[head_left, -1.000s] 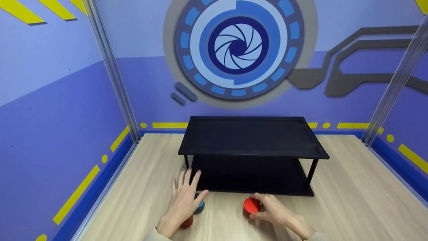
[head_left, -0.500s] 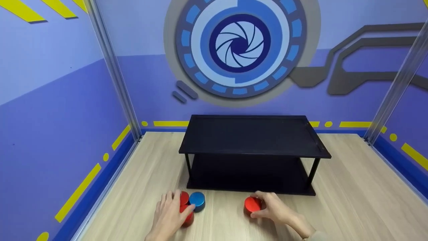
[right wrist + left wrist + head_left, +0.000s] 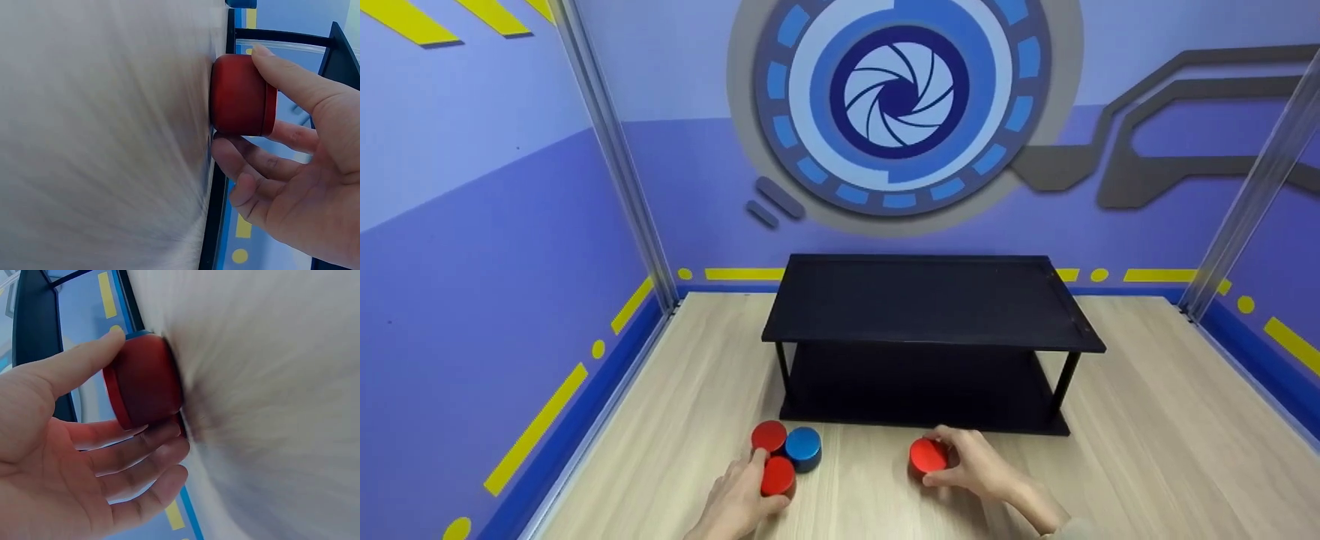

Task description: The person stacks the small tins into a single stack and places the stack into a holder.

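On table (image 3: pixel 720 352), L hand (image 3: pixel 735 499) grips red cyl (image 3: pixel 778 475), R hand (image 3: pixel 979 468) 2nd red cyl (image 3: pixel 927 457).

A round emblem (image 3: pixel 898 97) marks the purple wall (image 3: pixel 682 195).

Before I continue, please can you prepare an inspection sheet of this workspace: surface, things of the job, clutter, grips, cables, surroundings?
Surface: light wood-grain tabletop.
Job's things: near red cylinder, far red cylinder and blue cylinder in a close group at left; separate red cylinder at right. All upright; contact within the group is unclear.
Clutter: nothing seen.
Left grip: thumb and fingers hold the near red cylinder.
Right grip: thumb and fingers hold the separate red cylinder.
Cables: nothing seen.
Surroundings: black two-level shelf behind the cylinders; blue-purple back wall with round emblem; metal posts at both back corners.
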`<action>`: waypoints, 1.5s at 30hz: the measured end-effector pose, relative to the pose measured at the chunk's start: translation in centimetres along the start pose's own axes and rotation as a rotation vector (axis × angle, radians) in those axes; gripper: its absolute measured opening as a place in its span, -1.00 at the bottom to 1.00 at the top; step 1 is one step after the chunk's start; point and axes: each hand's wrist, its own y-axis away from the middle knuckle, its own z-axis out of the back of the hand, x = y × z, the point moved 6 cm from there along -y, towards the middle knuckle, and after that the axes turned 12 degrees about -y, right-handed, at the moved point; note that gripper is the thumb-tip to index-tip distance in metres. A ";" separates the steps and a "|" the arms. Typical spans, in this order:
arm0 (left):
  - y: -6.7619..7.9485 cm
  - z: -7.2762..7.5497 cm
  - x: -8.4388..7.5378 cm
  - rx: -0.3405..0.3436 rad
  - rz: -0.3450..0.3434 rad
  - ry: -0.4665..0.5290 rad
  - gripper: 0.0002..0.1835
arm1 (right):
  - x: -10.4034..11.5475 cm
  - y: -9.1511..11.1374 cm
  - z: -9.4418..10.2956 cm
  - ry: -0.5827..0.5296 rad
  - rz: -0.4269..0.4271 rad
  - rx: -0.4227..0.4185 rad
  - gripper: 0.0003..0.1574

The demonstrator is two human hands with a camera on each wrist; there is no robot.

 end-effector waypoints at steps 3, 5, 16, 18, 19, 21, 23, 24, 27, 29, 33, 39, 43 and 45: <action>-0.2 -0.1 -0.1 -0.008 -0.015 0.036 -0.10 | -0.1 0.0 0.1 -0.011 0.002 -0.005 -0.35; -0.3 -0.1 -0.2 -0.013 -0.023 0.060 -0.10 | -0.2 0.0 0.2 -0.013 0.001 -0.009 -0.36; -0.1 0.3 -1.7 -0.047 -0.122 0.061 -0.30 | -0.4 -0.2 0.4 -0.040 0.009 -0.011 -0.36; 0.0 0.3 -2.0 -0.043 -0.124 0.060 -0.27 | -0.4 -0.1 0.3 -0.040 0.010 -0.013 -0.36; 0.0 0.3 -2.1 -0.044 -0.126 0.060 -0.24 | -0.4 -0.1 0.3 -0.040 0.010 -0.013 -0.36; 0.1 0.3 -2.5 -0.045 -0.130 0.059 -0.19 | -0.5 -0.1 0.3 -0.042 0.010 -0.015 -0.36; 0.2 0.4 -2.8 -0.048 -0.141 0.059 -0.17 | -0.5 0.0 0.2 -0.046 0.010 -0.015 -0.36; 0.2 0.4 -2.9 -0.049 -0.147 0.060 -0.18 | -0.5 0.0 0.2 -0.048 0.011 -0.015 -0.36; 0.3 0.5 -3.5 -0.064 -0.178 0.058 -0.21 | -0.5 0.0 0.2 -0.053 0.011 -0.014 -0.36; 0.4 0.6 -3.9 -0.079 -0.209 0.053 -0.28 | -0.5 0.0 0.1 -0.056 0.014 -0.012 -0.36; 0.5 0.8 -4.8 -0.122 -0.274 0.032 -0.34 | -0.6 0.1 0.1 -0.061 0.006 -0.007 -0.37; 0.3 1.2 -6.2 -0.182 -0.362 0.019 -0.43 | -0.7 0.2 0.1 -0.059 0.002 -0.013 -0.35; 0.2 1.3 -7.1 -0.188 -0.371 0.007 -0.43 | -0.7 0.2 0.0 -0.063 0.005 -0.013 -0.34; 0.2 1.3 -7.5 -0.185 -0.368 0.001 -0.40 | -0.7 0.2 0.0 -0.064 0.004 -0.013 -0.34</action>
